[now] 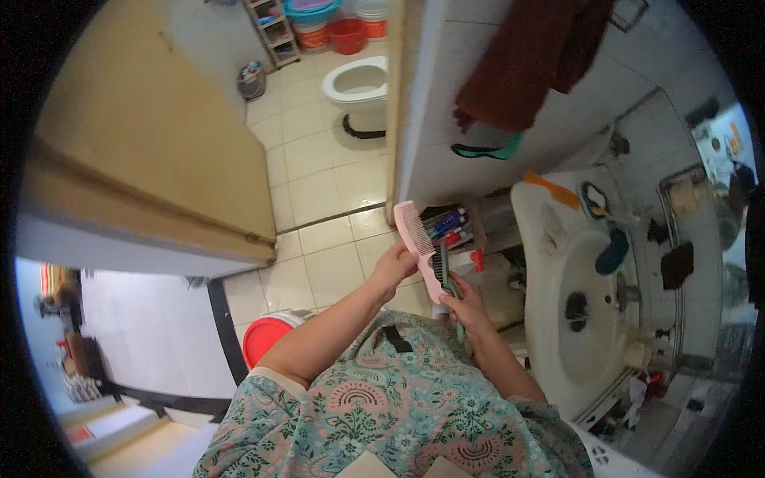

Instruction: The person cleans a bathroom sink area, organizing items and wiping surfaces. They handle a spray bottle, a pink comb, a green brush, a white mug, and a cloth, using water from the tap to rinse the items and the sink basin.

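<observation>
Out in front of me, a pink comb [413, 231] slants with its toothed end pointing away. My left hand [394, 268] pinches its edge near the middle. Beside the comb, on its right, is a dark green hairbrush [444, 263] with black bristles. My right hand [468, 307] is closed around the brush handle, and its thumb lies at the near end of the comb. Comb and brush overlap or nearly touch. The fingers under the brush handle are partly hidden.
To the right stands a white washbasin [537, 279] with an orange comb [551, 190] on its rim. A box of tubes and bottles [450, 227] sits beyond my hands. A red-lidded bucket [268, 338] is at my left. Past the doorway are a toilet [356, 97] and several buckets.
</observation>
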Demonstrator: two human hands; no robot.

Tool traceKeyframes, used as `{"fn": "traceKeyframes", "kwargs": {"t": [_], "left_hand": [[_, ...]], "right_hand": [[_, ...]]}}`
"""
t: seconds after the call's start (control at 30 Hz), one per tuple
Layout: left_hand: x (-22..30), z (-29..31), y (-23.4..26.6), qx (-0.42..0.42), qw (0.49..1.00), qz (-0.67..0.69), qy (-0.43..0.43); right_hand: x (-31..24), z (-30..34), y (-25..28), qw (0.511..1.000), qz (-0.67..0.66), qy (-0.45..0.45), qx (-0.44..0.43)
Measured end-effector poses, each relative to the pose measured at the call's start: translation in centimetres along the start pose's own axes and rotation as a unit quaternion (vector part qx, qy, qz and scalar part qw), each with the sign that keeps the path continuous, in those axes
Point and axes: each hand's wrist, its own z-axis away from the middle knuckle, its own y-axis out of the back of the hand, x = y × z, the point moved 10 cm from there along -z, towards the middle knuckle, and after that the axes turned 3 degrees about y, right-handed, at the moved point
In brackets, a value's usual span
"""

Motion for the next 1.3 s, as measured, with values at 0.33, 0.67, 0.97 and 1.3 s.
{"fn": "traceKeyframes", "kwargs": {"t": [0.33,0.67,0.97,1.3], "left_hand": [[-8.5,-4.8,-3.2,-0.004,0.983,-0.133,0.126],[-11.7,-17.2,-2.2,-0.067,0.787,-0.602,-0.118],[-1.7,-9.0,-13.7,-0.052,0.944,-0.281,-0.163],[-4.4,2.3,-30.2,-0.225,0.928,-0.297,0.005]], "right_hand": [[7.2,4.1,10.4,0.968,-0.133,-0.035,0.208],[2.1,10.4,14.5,0.965,-0.187,0.02,0.181],[-1.3,13.1,18.5,0.938,-0.25,0.065,0.233],[-7.1,9.3,25.2,0.888,0.262,0.281,0.253]]}}
